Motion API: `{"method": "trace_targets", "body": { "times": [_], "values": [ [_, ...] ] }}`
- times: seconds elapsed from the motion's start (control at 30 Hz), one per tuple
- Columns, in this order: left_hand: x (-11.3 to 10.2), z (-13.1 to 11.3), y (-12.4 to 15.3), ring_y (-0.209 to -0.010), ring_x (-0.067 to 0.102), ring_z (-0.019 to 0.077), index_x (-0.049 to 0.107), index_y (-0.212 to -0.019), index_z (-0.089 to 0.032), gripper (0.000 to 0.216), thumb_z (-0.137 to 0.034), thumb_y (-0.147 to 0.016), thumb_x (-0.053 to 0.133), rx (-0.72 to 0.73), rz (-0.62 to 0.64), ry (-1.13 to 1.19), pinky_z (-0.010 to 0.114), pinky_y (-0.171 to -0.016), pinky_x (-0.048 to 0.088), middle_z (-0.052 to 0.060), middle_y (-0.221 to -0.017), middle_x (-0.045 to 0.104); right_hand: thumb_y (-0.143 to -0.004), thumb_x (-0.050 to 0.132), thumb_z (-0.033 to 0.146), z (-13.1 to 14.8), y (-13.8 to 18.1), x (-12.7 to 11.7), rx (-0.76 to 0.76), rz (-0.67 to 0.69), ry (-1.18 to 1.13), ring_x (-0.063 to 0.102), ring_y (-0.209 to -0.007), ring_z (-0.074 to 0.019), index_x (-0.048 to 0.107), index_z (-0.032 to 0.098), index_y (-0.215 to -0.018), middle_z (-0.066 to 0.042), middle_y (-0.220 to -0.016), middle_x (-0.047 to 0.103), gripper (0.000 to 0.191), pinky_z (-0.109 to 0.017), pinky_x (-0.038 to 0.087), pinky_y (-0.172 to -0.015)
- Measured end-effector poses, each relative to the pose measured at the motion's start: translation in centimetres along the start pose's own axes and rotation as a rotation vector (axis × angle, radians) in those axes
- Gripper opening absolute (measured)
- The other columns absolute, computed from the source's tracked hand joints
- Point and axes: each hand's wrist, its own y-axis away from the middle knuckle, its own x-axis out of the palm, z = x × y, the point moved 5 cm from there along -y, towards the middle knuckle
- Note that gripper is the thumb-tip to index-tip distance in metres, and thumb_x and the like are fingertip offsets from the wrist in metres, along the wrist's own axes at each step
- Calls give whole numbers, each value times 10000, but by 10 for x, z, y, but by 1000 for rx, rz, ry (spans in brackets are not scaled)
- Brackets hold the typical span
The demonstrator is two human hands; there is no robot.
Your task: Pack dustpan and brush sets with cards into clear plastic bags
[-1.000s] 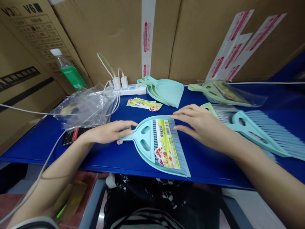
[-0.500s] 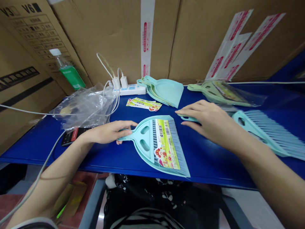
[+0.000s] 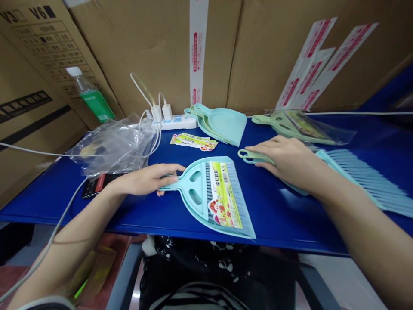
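Blue table (image 3: 284, 224): dustpans (image 3: 222, 124), brushes (image 3: 364, 176), labels (image 3: 193, 141), power strip (image 3: 174, 123), plastic bags (image 3: 112, 144)

You get even, fairly bright overhead light, soft shadows only under your hands. Mild sheen on blue table (image 3: 277, 215) near right forearm; glare on plastic bags (image 3: 112, 144). Centre sharp, label text readable. Edges stretched and bowed by wide lens; brush bristles (image 3: 371, 181) at right smeared. Below table edge dim.
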Motion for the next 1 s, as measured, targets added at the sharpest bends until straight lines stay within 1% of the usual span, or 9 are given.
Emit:
{"method": "trace_targets", "body": {
  "times": [0.2, 0.4, 0.53, 0.63, 0.77, 0.87, 0.93, 0.97, 1.0],
  "values": [
    [0, -2, 0, -572, 508, 88, 491, -1325, -169, 444, -409, -959, 423, 19, -5, -13, 231, -589, 476, 9, -849, 605, -858, 465, 111, -5, -1, 2, 63, 0, 115, 647, -880, -339, 722, 115, -1129, -173, -987, 756, 374, -453, 502, -722],
    [0, -4, 3, -569, 513, 93, 488, -1319, -180, 437, -415, -960, 406, 3, 3, -24, 223, -565, 473, -2, -830, 589, -840, 501, 159, -15, 2, 6, -1, -103, 84, 654, -876, -354, 714, 119, -1117, -176, -966, 747, 351, -470, 508, -719],
    [0, -3, 4, -622, 550, 118, 479, -1340, -184, 437, -389, -968, 378, 9, 5, -64, 243, -607, 490, 20, -893, 630, -902, 480, 255, -2, -2, 4, -46, -141, -3, 642, -929, -337, 687, 114, -1160, -180, -1024, 730, 360, -466, 508, -755],
    [2, -5, 4, -750, 600, 153, 506, -1325, -192, 415, -362, -971, 372, 59, -14, -152, 269, -705, 504, 36, -942, 663, -930, 443, 276, 17, -8, 3, -83, -123, -70, 635, -953, -300, 673, 139, -1194, -147, -1054, 728, 376, -445, 502, -780],
    [-8, -22, 14, -853, 613, 159, 600, -1215, -193, 332, -285, -953, 419, 226, -211, -341, 279, -790, 490, 55, -985, 668, -966, 377, 309, 37, -13, 4, -139, -56, -136, 630, -981, -273, 662, 187, -1217, -121, -1087, 727, 399, -429, 494, -793],
    [-30, -36, 33, -811, 616, 148, 637, -1152, -207, 294, -283, -948, 439, 273, -490, -412, 272, -765, 491, 44, -958, 675, -983, 327, 309, 42, -17, 3, -156, -33, -183, 625, -1028, -274, 647, 181, -1242, -130, -1125, 719, 431, -432, 493, -804],
    [-53, -36, 51, -807, 616, 153, 643, -1128, -213, 276, -276, -939, 452, 164, -772, -482, 286, -784, 489, 34, -974, 684, -986, 307, 296, 45, -23, 3, -168, -7, -213, 620, -1060, -281, 630, 152, -1267, -141, -1167, 706, 452, -450, 494, -828],
    [-64, -32, 59, -810, 615, 158, 641, -1133, -208, 279, -261, -933, 453, 61, -902, -538, 297, -803, 486, 33, -983, 685, -986, 306, 294, 47, -27, 3, -178, 13, -228, 618, -1072, -286, 624, 139, -1276, -146, -1187, 700, 458, -460, 493, -844],
    [-73, -26, 65, -821, 615, 166, 634, -1149, -193, 288, -245, -926, 459, -72, -974, -606, 310, -824, 481, 38, -995, 684, -985, 310, 297, 51, -32, 3, -193, 36, -246, 614, -1085, -290, 620, 129, -1282, -149, -1204, 693, 461, -470, 489, -863]
  ]
}}
